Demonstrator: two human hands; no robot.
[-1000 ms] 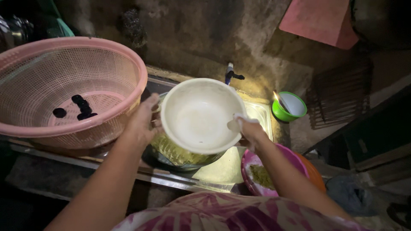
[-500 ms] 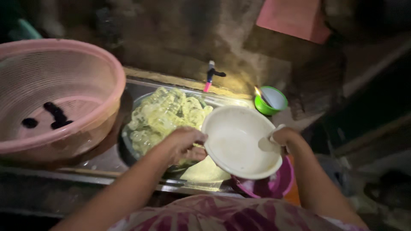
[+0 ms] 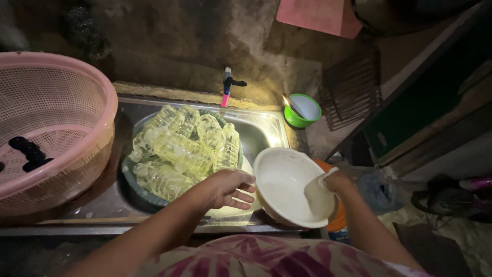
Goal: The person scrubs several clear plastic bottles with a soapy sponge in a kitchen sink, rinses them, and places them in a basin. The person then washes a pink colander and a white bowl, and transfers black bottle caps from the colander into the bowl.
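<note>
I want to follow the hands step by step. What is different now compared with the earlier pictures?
The white bowl moved from over the sink to its right edge, uncovering the clear plastic bottles. The left hand let go of the bowl and now hovers open beside it. The right hand still grips the rim. The pink basket, tap and green cup stayed in place.

Bottles point(image 3: 182, 151) crowd sink point(image 3: 264, 128); right corner seemingly free.

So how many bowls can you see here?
2. A white bowl in the right hand by the sink's right edge, and a green bowl behind the sink. Others may be hidden.
</note>
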